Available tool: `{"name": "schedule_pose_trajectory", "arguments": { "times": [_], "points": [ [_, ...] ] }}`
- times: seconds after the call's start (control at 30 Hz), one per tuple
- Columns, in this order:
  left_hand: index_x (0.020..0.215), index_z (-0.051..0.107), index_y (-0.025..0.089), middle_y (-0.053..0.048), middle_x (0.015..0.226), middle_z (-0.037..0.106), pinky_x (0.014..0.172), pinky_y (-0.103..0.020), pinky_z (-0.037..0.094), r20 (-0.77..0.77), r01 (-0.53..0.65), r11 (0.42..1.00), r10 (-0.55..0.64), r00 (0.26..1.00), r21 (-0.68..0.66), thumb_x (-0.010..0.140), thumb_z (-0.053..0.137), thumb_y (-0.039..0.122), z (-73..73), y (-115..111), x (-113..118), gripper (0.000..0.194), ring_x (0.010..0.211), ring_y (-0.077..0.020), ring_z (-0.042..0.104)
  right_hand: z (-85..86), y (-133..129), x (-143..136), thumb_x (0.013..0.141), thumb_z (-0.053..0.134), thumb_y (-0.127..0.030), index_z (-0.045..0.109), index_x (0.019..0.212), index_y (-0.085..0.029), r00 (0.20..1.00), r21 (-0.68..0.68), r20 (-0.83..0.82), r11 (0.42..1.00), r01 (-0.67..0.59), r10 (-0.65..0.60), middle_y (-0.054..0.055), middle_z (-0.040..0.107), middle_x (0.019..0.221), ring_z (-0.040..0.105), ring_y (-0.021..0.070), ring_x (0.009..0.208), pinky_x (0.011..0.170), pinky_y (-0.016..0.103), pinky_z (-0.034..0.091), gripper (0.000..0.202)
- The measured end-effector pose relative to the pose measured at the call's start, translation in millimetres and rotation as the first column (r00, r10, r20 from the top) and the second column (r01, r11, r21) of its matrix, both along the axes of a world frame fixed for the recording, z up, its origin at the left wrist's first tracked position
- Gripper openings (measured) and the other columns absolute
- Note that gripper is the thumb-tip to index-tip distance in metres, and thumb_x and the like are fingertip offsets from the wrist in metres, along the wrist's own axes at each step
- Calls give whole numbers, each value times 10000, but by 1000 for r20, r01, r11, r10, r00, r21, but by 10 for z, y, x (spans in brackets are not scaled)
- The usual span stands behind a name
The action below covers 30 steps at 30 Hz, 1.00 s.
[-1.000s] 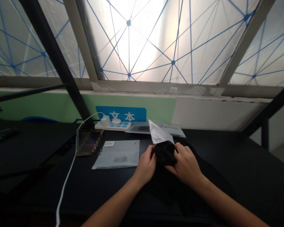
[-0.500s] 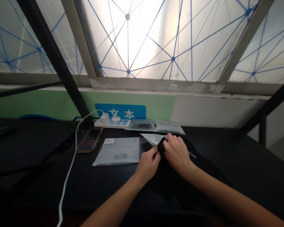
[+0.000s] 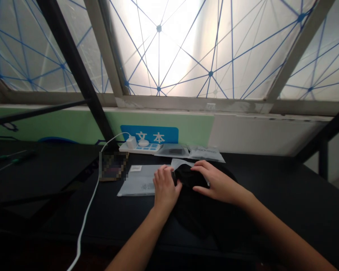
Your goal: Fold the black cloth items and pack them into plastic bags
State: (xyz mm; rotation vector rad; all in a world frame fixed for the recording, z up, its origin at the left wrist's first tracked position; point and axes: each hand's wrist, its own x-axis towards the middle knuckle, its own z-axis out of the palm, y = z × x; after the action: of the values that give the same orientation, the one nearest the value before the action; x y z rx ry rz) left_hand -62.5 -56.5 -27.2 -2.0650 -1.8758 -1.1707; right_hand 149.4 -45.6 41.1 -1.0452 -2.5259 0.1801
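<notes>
While both hands closed on it, the rolled black fabric bundle (image 3: 190, 178) sat on the dark tabletop (image 3: 271, 195): left hand (image 3: 164, 187) gripped its left end, right hand (image 3: 214, 182) curled over its top. Behind it: translucent plastic bag (image 3: 180, 163). Left: flat grey labelled pouch (image 3: 138, 182), white cable (image 3: 87, 210). Rear: white power strip (image 3: 142, 146).

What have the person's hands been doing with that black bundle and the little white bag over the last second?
The white bag, which stood upright a second ago, now lies low behind the black fabric bundle. The left hand and right hand still clasp the bundle from either side. The flat packet and power strip stayed put.
</notes>
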Motion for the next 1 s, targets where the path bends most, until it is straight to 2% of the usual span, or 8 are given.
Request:
{"name": "schedule_pose_trajectory", "arguments": {
  "times": [0.1, 0.2, 0.4, 0.57, 0.7, 0.83, 0.9, 1.0],
  "points": [
    [1339, 523, 219, -175, 1435, 459, 1009, -538, 383, -210, 154, 983, -130, 969, 103, 801, 675, 91, 86, -35, -35, 573, 1287, -373, 425, -202, -20, 283, 937, 620, -310, 541, 1223, -226, 991, -57, -137, 998, -19, 11, 110, 541, 1280, 559, 243, 1165, 1022, 409, 464, 308],
    [1403, 478, 318, -97, 1551, 401, 1136, -611, 218, -395, 418, 908, -394, 830, -26, 831, 709, 176, 219, -21, -54, 632, 1399, -366, 338, -439, -23, 420, 932, 619, -265, 544, 1176, -226, 985, -55, -172, 998, 9, -18, 104, 572, 1204, 574, 249, 1110, 981, 428, 486, 258],
    [1126, 617, 248, -79, 1534, 461, 1181, -595, 152, -446, 614, 764, -628, 638, -198, 843, 761, 357, 419, 224, -14, 336, 1466, -324, 296, -626, 59, 392, 920, 608, -177, 542, 987, -217, 986, -60, -158, 997, 44, -53, 60, 588, 1026, 594, 217, 928, 833, 360, 519, 102],
    [1032, 611, 231, -78, 1411, 589, 1158, -559, 198, -437, 683, 681, -716, 545, -265, 806, 787, 452, 461, 375, 62, 361, 1329, -296, 491, -673, 115, 417, 931, 469, -53, 557, 972, -197, 1000, 94, 24, 995, 11, -13, 70, 600, 976, 574, 217, 877, 790, 347, 506, 174],
    [996, 621, 225, -60, 1288, 658, 1041, -495, 316, -504, 657, 726, -653, 566, -202, 815, 780, 458, 385, 383, 108, 335, 1125, -273, 595, -660, 105, 460, 924, 408, -29, 586, 925, -190, 994, 213, 112, 977, -30, 6, 77, 616, 920, 563, 215, 816, 746, 346, 496, 240],
    [906, 625, 229, -36, 1139, 681, 899, -435, 360, -560, 576, 817, -474, 679, 8, 925, 659, 364, 289, 374, 229, 141, 912, -227, 597, -558, 66, 415, 948, 367, -33, 600, 947, -188, 999, 264, -32, 964, -31, 41, 92, 640, 981, 588, 206, 875, 768, 325, 503, 280],
    [871, 622, 228, -32, 1028, 675, 877, -426, 360, -553, 513, 854, -387, 738, 88, 966, 575, 266, 278, 389, 321, 112, 863, -217, 584, -514, 34, 378, 959, 353, -40, 618, 971, -185, 996, 318, -52, 947, -48, 68, 97, 652, 990, 593, 210, 890, 793, 337, 500, 302],
    [969, 640, 224, -66, 1058, 661, 887, -426, 380, -540, 472, 880, -372, 755, 56, 956, 560, 218, 313, 432, 428, 81, 913, -231, 594, -506, -4, 393, 933, 372, -25, 647, 1017, -177, 999, 372, 44, 927, -38, 23, 112, 668, 1035, 592, 236, 922, 848, 394, 479, 325]
  ]
}}
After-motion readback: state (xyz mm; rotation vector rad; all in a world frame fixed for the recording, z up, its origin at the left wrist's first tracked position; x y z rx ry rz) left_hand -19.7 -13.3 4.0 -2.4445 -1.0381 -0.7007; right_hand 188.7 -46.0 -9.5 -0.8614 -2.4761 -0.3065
